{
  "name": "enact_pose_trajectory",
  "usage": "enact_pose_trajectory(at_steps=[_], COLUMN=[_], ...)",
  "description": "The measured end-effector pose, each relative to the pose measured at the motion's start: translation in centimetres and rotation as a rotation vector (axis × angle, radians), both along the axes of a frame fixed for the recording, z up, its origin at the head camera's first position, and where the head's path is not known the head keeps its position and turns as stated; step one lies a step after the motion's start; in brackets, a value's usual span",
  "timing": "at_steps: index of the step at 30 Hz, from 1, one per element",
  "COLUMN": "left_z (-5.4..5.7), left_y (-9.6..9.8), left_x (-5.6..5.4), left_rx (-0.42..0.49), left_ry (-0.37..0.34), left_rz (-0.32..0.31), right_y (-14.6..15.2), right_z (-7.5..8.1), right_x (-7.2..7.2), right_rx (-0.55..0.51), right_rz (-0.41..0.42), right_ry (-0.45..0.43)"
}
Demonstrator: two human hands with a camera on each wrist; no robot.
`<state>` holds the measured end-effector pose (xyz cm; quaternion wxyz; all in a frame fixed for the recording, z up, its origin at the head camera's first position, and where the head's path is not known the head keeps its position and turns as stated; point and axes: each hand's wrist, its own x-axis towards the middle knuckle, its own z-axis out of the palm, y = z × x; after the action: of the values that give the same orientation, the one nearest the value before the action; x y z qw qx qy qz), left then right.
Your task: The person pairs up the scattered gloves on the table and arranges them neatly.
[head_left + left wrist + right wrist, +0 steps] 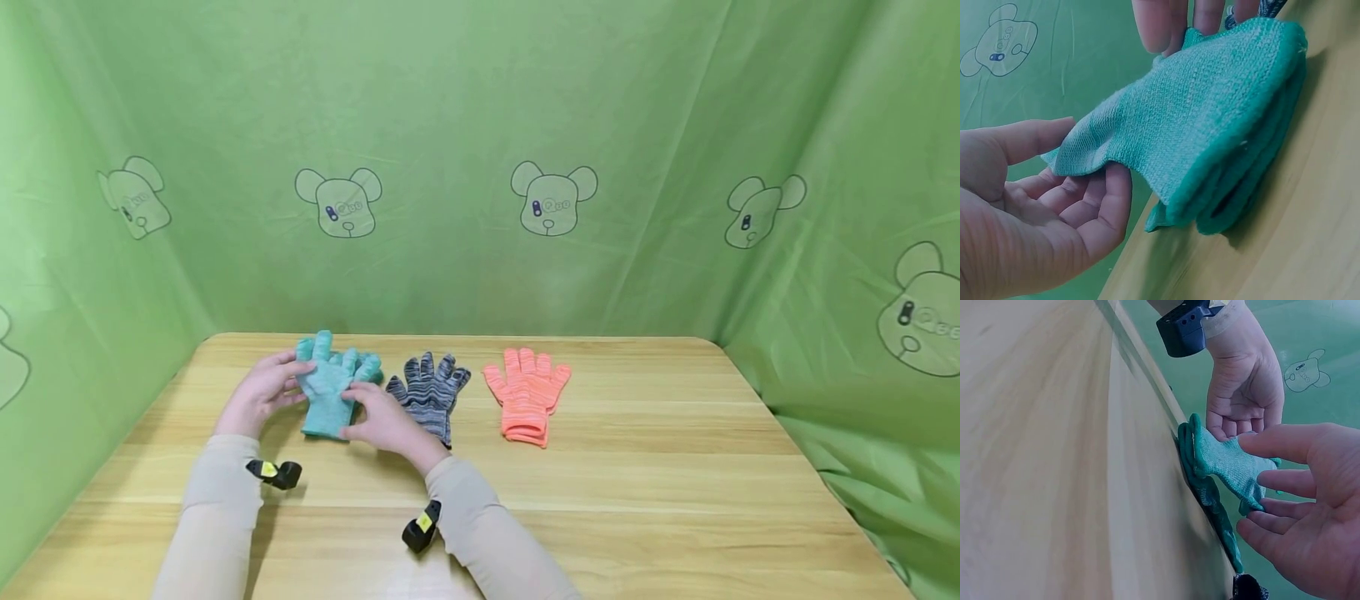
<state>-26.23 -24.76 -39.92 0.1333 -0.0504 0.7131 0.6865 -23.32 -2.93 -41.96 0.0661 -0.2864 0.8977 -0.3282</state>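
Note:
A teal knit glove (327, 392), with a second teal layer beneath it, is at the left of the table. My left hand (264, 390) pinches its finger end from the left, thumb on top and fingers underneath, as the left wrist view shows. My right hand (386, 419) is at the glove's right side, its fingers (1288, 482) loosely extended and touching the edge. In the left wrist view the glove's cuff (1235, 169) shows several folded layers. A grey-and-black striped glove (429, 392) lies just right of it, partly behind my right hand.
An orange pair of gloves (527, 396) lies further right, one stacked on the other. Beneath everything is a wood-grain table (637, 500). Green curtains (465, 283) printed with bear heads enclose its back and sides. Each wrist wears a black camera (422, 527).

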Motion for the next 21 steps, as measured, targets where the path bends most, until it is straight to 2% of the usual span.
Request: enact_pose_trajectory(at_steps=[8, 21], left_z=[-0.29, -0.91], left_y=[0.33, 0.44], left_x=[-0.21, -0.57], left_rx=[-0.025, 0.017], left_ry=[0.013, 0.015], left_rz=[-0.015, -0.002], right_y=[0.14, 0.22], right_z=[-0.07, -0.50], right_x=[0.06, -0.04], right_rx=[0.017, 0.018], right_rz=[0.006, 0.022], right_ry=[-0.013, -0.046])
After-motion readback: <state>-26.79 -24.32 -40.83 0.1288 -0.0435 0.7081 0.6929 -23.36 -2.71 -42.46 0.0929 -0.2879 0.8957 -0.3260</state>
